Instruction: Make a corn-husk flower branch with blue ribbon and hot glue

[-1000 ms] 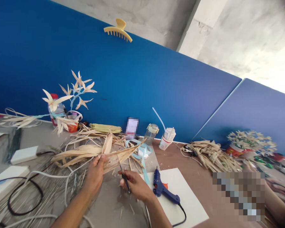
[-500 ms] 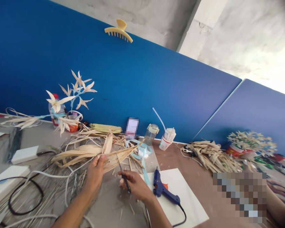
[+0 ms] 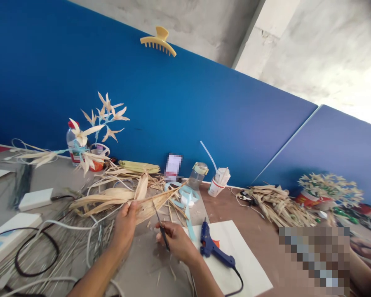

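Observation:
My left hand (image 3: 127, 220) is closed on a dried corn husk (image 3: 151, 208), gripping it between thumb and fingers. The broad, straw-coloured husk spreads out to the right of the hand, and more pale husk leaves (image 3: 105, 199) fan out to the left. In my right hand (image 3: 174, 239) is a pair of dark-handled scissors (image 3: 163, 236), seen nearly edge-on. Its thin blade points up and lies against the husk's lower part; whether the blades are apart cannot be made out.
A blue glue gun (image 3: 214, 247) lies on white paper (image 3: 250, 272) at the right. White cables (image 3: 64, 225) and thin stalks cover the left. Behind stand a bottle (image 3: 76, 144), a lidded jar (image 3: 198, 175) and a paper cup (image 3: 217, 185). Another person's arm (image 3: 363, 264) reaches in at far right.
The whole view has shifted slightly, so things appear a little further right. Both hands keep their hold on the husk and scissors, with almost no movement between them.

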`<act>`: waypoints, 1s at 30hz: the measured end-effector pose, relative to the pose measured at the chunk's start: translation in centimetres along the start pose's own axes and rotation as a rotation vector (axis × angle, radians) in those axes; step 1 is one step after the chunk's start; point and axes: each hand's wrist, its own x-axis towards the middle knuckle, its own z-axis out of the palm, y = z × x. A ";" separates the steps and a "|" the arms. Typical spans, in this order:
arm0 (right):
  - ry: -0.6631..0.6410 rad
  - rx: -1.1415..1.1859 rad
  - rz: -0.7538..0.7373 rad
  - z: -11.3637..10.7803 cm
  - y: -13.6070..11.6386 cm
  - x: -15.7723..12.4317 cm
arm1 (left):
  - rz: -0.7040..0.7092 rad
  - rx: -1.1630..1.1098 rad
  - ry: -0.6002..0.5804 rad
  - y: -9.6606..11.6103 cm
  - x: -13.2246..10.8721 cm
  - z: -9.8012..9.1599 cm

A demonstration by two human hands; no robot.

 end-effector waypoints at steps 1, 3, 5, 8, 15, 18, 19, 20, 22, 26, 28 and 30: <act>0.005 -0.004 -0.001 0.0 0.0 0.0 | -0.012 -0.026 0.000 0.1 0.0 0.1; 0.012 -0.008 -0.010 0.0 0.2 0.0 | -0.029 -0.065 -0.003 0.3 -0.2 0.1; 0.021 -0.016 -0.028 0.0 0.5 0.1 | -0.033 -0.085 0.001 0.5 -0.3 0.2; 0.042 -0.050 -0.053 0.0 0.7 0.2 | -0.034 -0.091 0.002 0.8 -0.5 0.2; 0.050 -0.059 -0.021 0.1 0.6 0.1 | -0.008 -0.031 -0.026 0.7 -0.4 0.1; 0.046 -0.019 0.002 0.3 0.7 0.2 | 0.018 0.047 -0.048 0.5 -0.3 -0.1; 0.047 -0.001 0.000 0.4 0.8 0.3 | 0.022 0.060 -0.059 0.5 -0.4 -0.1; 0.050 0.017 -0.002 0.4 0.8 0.3 | 0.024 0.066 -0.073 0.5 -0.5 0.0; 0.052 0.040 -0.005 0.4 0.7 0.4 | 0.020 0.066 -0.106 0.7 -0.7 0.2; 0.072 0.042 -0.018 0.1 0.3 0.4 | -0.001 0.075 -0.150 1.0 -1.2 0.6; 0.072 0.044 -0.023 -0.1 0.3 0.5 | -0.008 0.065 -0.170 1.0 -1.3 0.7; 0.069 0.036 -0.033 -0.1 0.3 0.5 | -0.027 0.036 -0.183 0.9 -1.3 0.7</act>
